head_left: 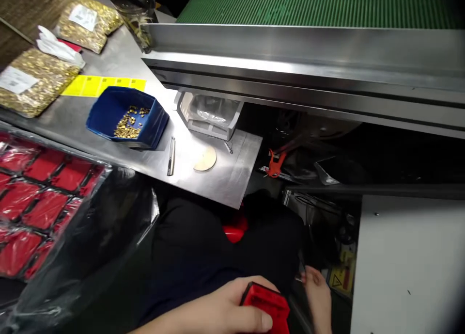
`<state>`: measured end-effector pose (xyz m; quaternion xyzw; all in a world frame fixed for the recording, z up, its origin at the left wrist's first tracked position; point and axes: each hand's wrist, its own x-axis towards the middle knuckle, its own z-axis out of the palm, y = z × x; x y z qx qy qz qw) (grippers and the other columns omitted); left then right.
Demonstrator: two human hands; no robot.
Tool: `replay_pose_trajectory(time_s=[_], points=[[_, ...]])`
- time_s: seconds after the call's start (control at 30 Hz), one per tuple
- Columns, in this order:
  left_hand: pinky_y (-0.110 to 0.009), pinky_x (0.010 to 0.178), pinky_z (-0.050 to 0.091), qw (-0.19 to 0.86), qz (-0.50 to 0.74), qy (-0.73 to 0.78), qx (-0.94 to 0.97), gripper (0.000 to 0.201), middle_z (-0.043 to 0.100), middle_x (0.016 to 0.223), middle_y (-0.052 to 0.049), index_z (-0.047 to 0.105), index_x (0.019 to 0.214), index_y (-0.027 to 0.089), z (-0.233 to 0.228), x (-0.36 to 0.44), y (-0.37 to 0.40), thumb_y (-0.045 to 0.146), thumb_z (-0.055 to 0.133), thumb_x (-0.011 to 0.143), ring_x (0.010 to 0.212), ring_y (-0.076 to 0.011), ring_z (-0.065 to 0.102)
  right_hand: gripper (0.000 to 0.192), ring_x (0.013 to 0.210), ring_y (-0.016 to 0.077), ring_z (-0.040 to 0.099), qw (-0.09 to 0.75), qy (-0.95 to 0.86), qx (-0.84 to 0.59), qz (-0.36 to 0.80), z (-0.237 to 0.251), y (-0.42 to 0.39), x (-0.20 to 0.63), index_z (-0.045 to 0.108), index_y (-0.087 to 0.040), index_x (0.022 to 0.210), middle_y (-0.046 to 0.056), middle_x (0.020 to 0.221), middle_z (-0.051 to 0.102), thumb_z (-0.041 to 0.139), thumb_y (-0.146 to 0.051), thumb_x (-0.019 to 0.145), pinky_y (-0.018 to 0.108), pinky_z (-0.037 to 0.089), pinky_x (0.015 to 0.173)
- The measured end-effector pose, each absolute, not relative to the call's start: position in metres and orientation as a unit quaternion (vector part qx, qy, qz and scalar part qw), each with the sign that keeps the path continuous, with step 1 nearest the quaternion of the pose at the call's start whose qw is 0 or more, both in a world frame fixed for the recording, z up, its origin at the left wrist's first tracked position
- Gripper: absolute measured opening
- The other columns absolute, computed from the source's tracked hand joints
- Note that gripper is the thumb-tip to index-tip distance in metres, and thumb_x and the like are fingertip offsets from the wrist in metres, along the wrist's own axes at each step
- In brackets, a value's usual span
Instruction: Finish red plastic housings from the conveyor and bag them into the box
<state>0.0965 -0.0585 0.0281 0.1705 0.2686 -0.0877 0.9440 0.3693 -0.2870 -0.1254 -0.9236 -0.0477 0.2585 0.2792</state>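
Note:
My left hand (232, 307) is closed around a red plastic part (267, 302) with a black edge, low in the view in front of my lap. The thumb lies across its near face. Beside my right thigh, my right hand (317, 288) hangs with its fingers closed; something thin and dark seems to stick up from them, but it is too small to name. On the metal bench ahead stand a blue bin (154, 123) with small brass pieces (127, 125), a utility knife (171, 155) and a pale round disc (206, 158).
Red parts in clear plastic (45, 208) fill the left side. Bags of brass pieces (39, 79), yellow labels (98, 85) and a grey bin (210, 128) lie on the bench. A green conveyor belt (319, 7) crosses the top. An orange clamp (276, 164) is below; a white panel (407, 266) stands right.

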Motion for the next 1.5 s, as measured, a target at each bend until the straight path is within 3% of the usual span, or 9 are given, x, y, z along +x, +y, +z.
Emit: replay_pose_trajectory(time_s=[0.07,0.2,0.37,0.47,0.63,0.97,1.17,1.33,1.5], points=[[-0.029,0.089,0.048,0.945,-0.080,0.264,0.175,0.053,0.073,0.115,-0.006,0.067,0.126,0.021,0.031,0.094,-0.059,0.037,0.084,0.079,0.100,-0.0205,0.067,0.042,0.074,0.0220,0.072,0.296,-0.039,-0.915,0.270,-0.115,-0.287,0.372,0.070,-0.015,0.101,0.004,0.080,0.073,0.066,-0.055,0.091,0.033,0.060,0.067],[-0.029,0.090,0.047,0.940,-0.043,0.281,0.188,0.057,0.072,0.113,-0.008,0.067,0.126,0.019,0.035,0.093,-0.056,0.043,0.084,0.078,0.097,-0.0199,0.066,0.055,0.079,0.0230,0.073,0.329,-0.088,-0.890,0.303,-0.067,-0.247,0.357,0.072,-0.018,0.114,0.007,0.090,0.076,0.069,-0.064,0.084,0.031,0.059,0.071],[-0.028,0.087,0.044,0.933,-0.019,0.290,0.213,0.052,0.068,0.108,-0.008,0.068,0.125,0.017,0.041,0.086,-0.053,0.044,0.080,0.081,0.092,-0.0186,0.060,0.040,0.090,0.0254,0.074,0.382,-0.258,-0.782,0.419,0.002,-0.188,0.304,0.075,-0.021,0.105,0.010,0.098,0.076,0.064,-0.057,0.092,0.030,0.061,0.080],[-0.023,0.073,0.040,0.927,-0.010,0.285,0.244,0.043,0.060,0.092,-0.004,0.069,0.116,0.016,0.042,0.081,-0.054,0.043,0.076,0.083,0.077,-0.0136,0.051,0.035,0.091,0.0242,0.073,0.398,-0.383,-0.681,0.480,0.021,-0.164,0.277,0.073,-0.025,0.106,0.009,0.099,0.074,0.057,-0.054,0.098,0.030,0.060,0.079],[-0.022,0.063,0.031,0.924,-0.013,0.277,0.265,0.033,0.046,0.082,0.000,0.064,0.106,0.014,0.044,0.079,-0.054,0.036,0.070,0.082,0.070,-0.0113,0.037,0.028,0.073,0.0182,0.065,0.427,-0.422,-0.610,0.517,0.024,-0.144,0.254,0.070,-0.025,0.094,0.003,0.082,0.065,0.054,-0.048,0.101,0.027,0.052,0.066],[-0.023,0.068,0.034,0.926,-0.020,0.269,0.263,0.031,0.051,0.083,-0.001,0.070,0.107,0.014,0.043,0.078,-0.060,0.028,0.066,0.079,0.072,-0.0128,0.041,0.038,0.064,0.0151,0.052,0.530,-0.271,-0.706,0.383,0.017,-0.165,0.228,0.058,-0.021,0.071,0.001,0.071,0.051,0.055,-0.045,0.101,0.026,0.042,0.058],[-0.023,0.062,0.030,0.924,-0.026,0.277,0.261,0.018,0.046,0.076,0.002,0.066,0.093,0.014,0.044,0.076,-0.061,0.026,0.064,0.079,0.067,-0.0112,0.035,0.040,0.075,0.0217,0.066,0.521,-0.306,-0.697,0.386,0.021,-0.169,0.221,0.074,-0.022,0.085,0.007,0.081,0.070,0.052,-0.051,0.101,0.030,0.052,0.066],[-0.024,0.068,0.035,0.926,-0.036,0.284,0.246,0.026,0.055,0.083,-0.001,0.069,0.101,0.015,0.044,0.073,-0.062,0.023,0.063,0.077,0.072,-0.0134,0.043,0.036,0.069,0.0192,0.062,0.538,-0.318,-0.735,0.264,0.014,-0.174,0.232,0.066,-0.021,0.074,0.005,0.073,0.063,0.055,-0.041,0.102,0.028,0.048,0.062],[-0.023,0.065,0.033,0.928,-0.017,0.282,0.241,0.018,0.049,0.077,0.001,0.068,0.093,0.014,0.043,0.072,-0.062,0.020,0.061,0.079,0.069,-0.0117,0.037,0.045,0.094,0.0272,0.070,0.514,-0.375,-0.692,0.341,0.017,-0.171,0.228,0.078,-0.024,0.099,0.010,0.099,0.075,0.045,-0.054,0.103,0.038,0.055,0.081]])
